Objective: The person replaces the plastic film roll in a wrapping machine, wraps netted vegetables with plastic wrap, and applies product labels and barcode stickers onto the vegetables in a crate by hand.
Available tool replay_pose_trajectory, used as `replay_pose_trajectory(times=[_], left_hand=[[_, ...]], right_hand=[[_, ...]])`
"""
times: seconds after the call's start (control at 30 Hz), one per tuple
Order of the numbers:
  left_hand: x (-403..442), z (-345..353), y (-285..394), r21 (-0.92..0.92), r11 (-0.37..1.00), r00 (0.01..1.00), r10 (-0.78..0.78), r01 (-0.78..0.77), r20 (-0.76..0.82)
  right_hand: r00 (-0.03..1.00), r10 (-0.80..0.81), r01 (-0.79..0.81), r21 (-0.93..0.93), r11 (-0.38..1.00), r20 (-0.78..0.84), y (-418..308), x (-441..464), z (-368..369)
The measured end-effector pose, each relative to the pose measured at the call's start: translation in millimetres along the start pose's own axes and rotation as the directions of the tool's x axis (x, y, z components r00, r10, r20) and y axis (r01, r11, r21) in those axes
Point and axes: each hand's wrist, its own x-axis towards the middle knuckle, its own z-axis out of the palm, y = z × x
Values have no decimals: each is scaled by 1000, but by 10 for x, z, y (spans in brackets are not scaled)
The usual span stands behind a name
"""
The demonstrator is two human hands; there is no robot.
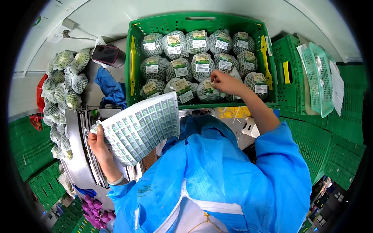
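Observation:
My left hand grips the lower left edge of a large white sheet of stickers, printed with rows of small green and white labels. My right hand reaches over the front row of a green crate. Its fingers are pinched together just above a net-wrapped round produce item that bears a green label. Whatever lies between the fingertips is too small to make out. Several pale green round items in white nets fill the crate in rows, most showing a label on top.
More netted produce is heaped at the left. A phone rests near a blue cloth. On the right, a light green basket stands by stacked green crates. Purple netted items lie at the lower left.

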Motion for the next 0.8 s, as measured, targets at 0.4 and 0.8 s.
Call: replay_pose_trajectory(times=[0.4,0.8], left_hand=[[-242,-7,-27,-26,998,990,61,-58,127],[-338,384,301,106,991,987,66,-82,147]], right_hand=[[983,-27,39,60,997,-184,-189,856,-361],[913,-150,120,-100,988,-380,26,1929,-825]])
